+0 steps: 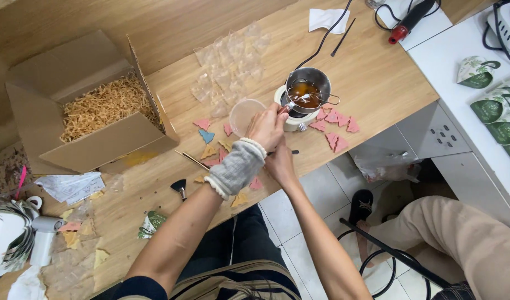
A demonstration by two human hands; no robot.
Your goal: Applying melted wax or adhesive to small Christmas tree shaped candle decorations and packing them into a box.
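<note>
Near edge of the wooden table (pixel 377 72), well short of the metal pot (pixel 308 89): a small black-handled brush (pixel 180 188), yellow and pale wax-like tree shapes (pixel 71 233) on clear film, a stack of printed paper slips (pixel 70 186).

Closer to the pot, just below it: left hand (pixel 267 126), wrist in a grey knit cuff (pixel 235 168), closed around the pot's handle end (pixel 289 106). Right hand (pixel 280 161) tucked beneath the left, fingers hidden; cannot tell how far open or whether gripping anything. A clear plastic cup or lid (pixel 245 115) just left of the pot, touching or nearly touching the left hand.

Pot itself seated on a small white warmer (pixel 294 119), upright, holding amber liquid (pixel 305 93) that looks melted. Pink tree shapes (pixel 338 125) scattered right of and below the pot; pink, blue and yellow ones (pixel 210 141) lower left of it. Empty clear sachets (pixel 230 66) spread up and left of the pot.

Judging progress: many coloured pieces already cast and lying loose; sachets apparently unfilled; liquid left in the pot, so pouring or dipping seemingly part-way, with packing not begun.

Farther left of the pot: open cardboard box (pixel 94 144) full of straw-coloured shredded filler (pixel 105 105). Beyond the pot: black cord (pixel 321 41), white paper scrap (pixel 327 18). Far right of it, on a white surface (pixel 466 41): red-tipped black tool (pixel 407 23), green-leaf printed packets (pixel 502 111). Below right, another person's beige trouser leg (pixel 466 239).
</note>
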